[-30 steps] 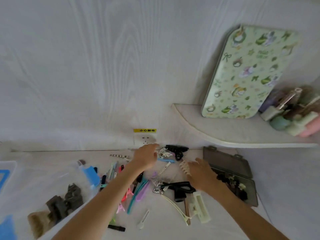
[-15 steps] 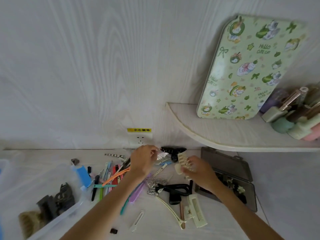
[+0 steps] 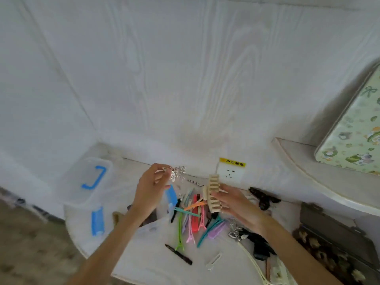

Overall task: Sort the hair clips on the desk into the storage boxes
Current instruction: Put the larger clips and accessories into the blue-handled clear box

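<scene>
beige claw clip gripped in right hand fingers, above desk

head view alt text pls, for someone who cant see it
Above a desk strewn with colourful hair clips, the left hand pinches a silver clip and the right hand holds a beige claw clip; a clear storage box sits left.

Two hands: left hand, right hand. One beige claw clip. One silver clip. One wall socket.
</scene>
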